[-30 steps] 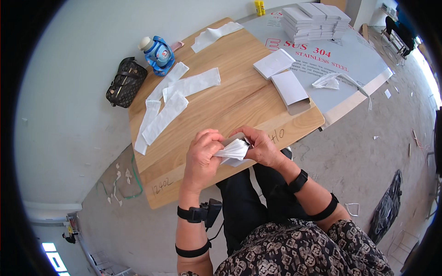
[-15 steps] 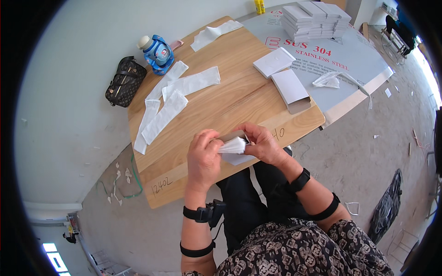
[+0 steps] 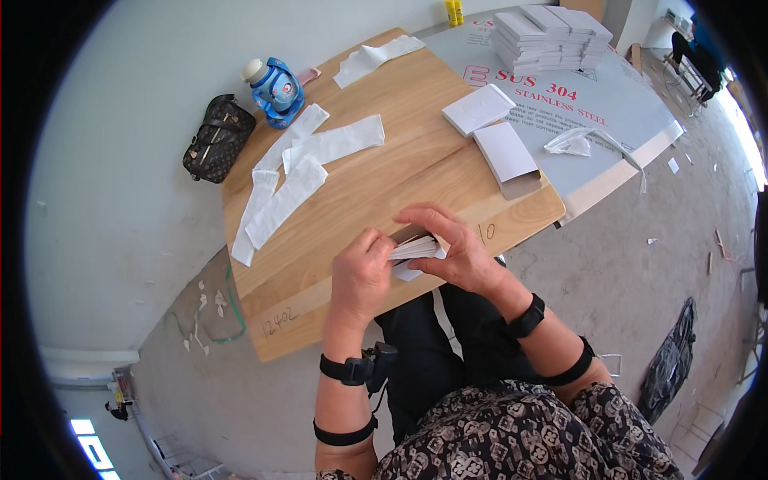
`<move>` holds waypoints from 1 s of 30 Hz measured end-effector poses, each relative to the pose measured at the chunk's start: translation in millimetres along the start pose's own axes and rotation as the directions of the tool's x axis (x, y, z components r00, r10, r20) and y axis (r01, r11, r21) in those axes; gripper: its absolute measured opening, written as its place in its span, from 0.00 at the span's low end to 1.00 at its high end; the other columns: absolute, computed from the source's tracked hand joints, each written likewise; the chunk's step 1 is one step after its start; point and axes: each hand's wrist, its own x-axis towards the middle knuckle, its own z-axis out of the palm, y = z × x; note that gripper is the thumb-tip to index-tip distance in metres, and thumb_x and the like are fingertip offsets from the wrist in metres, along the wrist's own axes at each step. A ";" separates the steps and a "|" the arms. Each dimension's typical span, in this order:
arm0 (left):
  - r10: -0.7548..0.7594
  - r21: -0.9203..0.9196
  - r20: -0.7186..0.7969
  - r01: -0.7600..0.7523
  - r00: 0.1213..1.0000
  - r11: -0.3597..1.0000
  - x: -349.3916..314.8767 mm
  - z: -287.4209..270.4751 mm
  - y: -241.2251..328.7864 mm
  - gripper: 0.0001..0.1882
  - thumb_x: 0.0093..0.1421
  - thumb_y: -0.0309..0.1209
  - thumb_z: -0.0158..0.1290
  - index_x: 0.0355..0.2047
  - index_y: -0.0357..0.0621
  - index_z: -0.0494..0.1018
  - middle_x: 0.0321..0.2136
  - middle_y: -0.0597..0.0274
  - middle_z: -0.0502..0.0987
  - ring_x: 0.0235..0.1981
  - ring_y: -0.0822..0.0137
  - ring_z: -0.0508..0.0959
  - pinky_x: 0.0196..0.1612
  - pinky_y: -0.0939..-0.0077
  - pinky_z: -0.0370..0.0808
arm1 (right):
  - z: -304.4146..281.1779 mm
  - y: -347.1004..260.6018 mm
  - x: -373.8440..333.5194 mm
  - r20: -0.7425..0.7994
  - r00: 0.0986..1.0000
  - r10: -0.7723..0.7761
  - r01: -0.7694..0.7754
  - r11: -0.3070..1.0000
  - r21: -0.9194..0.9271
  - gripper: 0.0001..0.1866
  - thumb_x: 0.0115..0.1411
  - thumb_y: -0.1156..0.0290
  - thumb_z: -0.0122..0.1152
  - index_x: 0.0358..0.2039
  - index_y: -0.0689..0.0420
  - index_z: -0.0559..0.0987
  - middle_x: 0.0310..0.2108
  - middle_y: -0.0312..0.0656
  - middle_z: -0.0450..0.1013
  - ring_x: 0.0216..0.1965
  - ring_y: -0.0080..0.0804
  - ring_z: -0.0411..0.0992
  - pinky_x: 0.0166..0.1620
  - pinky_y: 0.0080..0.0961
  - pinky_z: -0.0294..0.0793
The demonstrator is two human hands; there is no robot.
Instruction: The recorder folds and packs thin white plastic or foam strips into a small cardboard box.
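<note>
At the near edge of the wooden table, both my hands are around a small white box (image 3: 406, 274) with a grey-brown inside. A stack of thin white folded sheets (image 3: 416, 249) stands at its open mouth, partly inside it. My left hand (image 3: 362, 270) is closed, fingertips pinched at the left end of the stack and box. With thumb and curved fingers, my right hand (image 3: 462, 252) grips the box's right side, its forefinger arched above the opening. My hands hide much of the box.
On the wooden table (image 3: 360, 204) lie several white cloth-like strips (image 3: 336, 146), a blue bottle (image 3: 278, 92) and a dark handbag (image 3: 218, 138). Two white boxes (image 3: 506, 152) lie at the right. Beyond, a film-covered metal sheet (image 3: 632, 108) carries stacked white boxes (image 3: 552, 40) and a plastic bag (image 3: 570, 142).
The white sheets have gone from a blurred, fanned bundle to a neater stack at the box's mouth. My right forefinger has risen, and my left fingers have drawn together.
</note>
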 end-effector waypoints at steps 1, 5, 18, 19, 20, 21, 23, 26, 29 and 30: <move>0.006 0.020 -0.030 -0.006 1.000 1.000 -0.6 2.3 2.2 0.09 0.45 0.16 0.54 0.29 0.40 0.73 0.29 0.59 0.74 0.29 0.55 0.77 0.29 0.63 0.74 | -1.8 -3.3 0.7 -0.019 0.987 -0.159 0.153 0.974 -0.169 0.26 0.42 0.80 0.67 0.46 0.55 0.76 0.44 0.44 0.72 0.45 0.44 0.72 0.46 0.33 0.73; 0.035 0.056 -0.065 -0.032 0.997 0.998 -1.1 2.8 8.1 0.10 0.45 0.16 0.56 0.28 0.41 0.73 0.28 0.60 0.73 0.28 0.56 0.77 0.29 0.64 0.74 | -9.5 -10.2 2.3 0.054 0.966 -0.253 0.257 0.906 -0.336 0.21 0.41 0.77 0.69 0.39 0.56 0.78 0.47 0.45 0.71 0.46 0.48 0.70 0.45 0.37 0.74; -0.018 -0.006 -0.076 0.017 0.997 1.000 -5.1 2.7 13.8 0.08 0.46 0.16 0.56 0.27 0.39 0.73 0.26 0.59 0.73 0.27 0.56 0.76 0.28 0.65 0.73 | -15.2 -13.5 1.4 0.128 0.990 -0.054 0.110 0.867 -0.486 0.05 0.48 0.75 0.63 0.24 0.60 0.75 0.27 0.44 0.71 0.31 0.47 0.73 0.31 0.38 0.71; -0.049 -0.075 -0.063 0.044 0.997 0.996 -5.8 2.9 12.8 0.07 0.47 0.16 0.56 0.27 0.39 0.73 0.26 0.58 0.73 0.27 0.55 0.76 0.28 0.64 0.73 | -14.8 -11.9 1.5 0.113 0.991 -0.077 0.122 0.871 -0.477 0.05 0.48 0.74 0.63 0.23 0.60 0.75 0.26 0.44 0.70 0.30 0.47 0.73 0.30 0.39 0.71; -0.079 -0.144 -0.047 0.072 0.996 0.987 -6.4 2.8 12.3 0.07 0.47 0.16 0.56 0.27 0.39 0.73 0.26 0.58 0.73 0.28 0.54 0.76 0.29 0.64 0.73 | -14.9 -10.8 1.1 0.114 0.990 -0.078 0.123 0.870 -0.477 0.05 0.48 0.74 0.63 0.23 0.60 0.75 0.26 0.44 0.70 0.30 0.47 0.73 0.30 0.39 0.71; -0.079 -0.145 -0.047 0.072 0.996 0.987 -6.5 2.2 11.8 0.07 0.47 0.16 0.56 0.27 0.39 0.73 0.26 0.58 0.73 0.28 0.54 0.76 0.29 0.64 0.73 | -15.3 -9.9 0.7 0.115 0.990 -0.082 0.127 0.872 -0.472 0.06 0.48 0.74 0.63 0.22 0.60 0.75 0.25 0.44 0.70 0.30 0.47 0.73 0.30 0.39 0.71; -0.056 -0.160 -0.026 0.052 0.998 0.986 -6.6 1.2 10.8 0.07 0.48 0.17 0.56 0.28 0.38 0.73 0.26 0.57 0.73 0.28 0.53 0.76 0.29 0.63 0.73 | -15.2 -9.6 0.3 0.116 0.990 -0.085 0.130 0.875 -0.467 0.06 0.48 0.74 0.63 0.22 0.60 0.74 0.25 0.44 0.70 0.30 0.47 0.73 0.30 0.39 0.71; -0.037 -0.043 0.036 0.039 0.999 0.998 -5.0 -0.4 12.7 0.05 0.49 0.18 0.55 0.28 0.38 0.73 0.27 0.57 0.72 0.28 0.53 0.76 0.29 0.63 0.73 | -13.7 -10.8 1.7 0.119 0.992 -0.037 0.095 0.847 -0.523 0.06 0.47 0.75 0.63 0.21 0.61 0.74 0.25 0.44 0.70 0.30 0.48 0.73 0.30 0.40 0.71; 0.001 0.042 -0.070 0.002 0.998 0.999 -4.6 3.3 16.2 0.05 0.49 0.19 0.54 0.27 0.40 0.73 0.27 0.58 0.72 0.28 0.55 0.76 0.28 0.64 0.73 | -13.2 -11.2 5.5 0.126 0.992 0.009 0.066 0.813 -0.579 0.05 0.48 0.75 0.64 0.23 0.60 0.75 0.25 0.44 0.69 0.29 0.48 0.71 0.30 0.38 0.69; 0.000 0.041 -0.071 0.003 0.997 0.999 -4.8 5.6 14.4 0.05 0.49 0.19 0.54 0.27 0.40 0.73 0.27 0.58 0.72 0.28 0.55 0.76 0.28 0.64 0.73 | -12.2 -7.9 5.3 0.121 0.991 -0.051 0.110 0.819 -0.563 0.06 0.48 0.74 0.62 0.21 0.60 0.74 0.24 0.44 0.69 0.29 0.48 0.72 0.30 0.39 0.70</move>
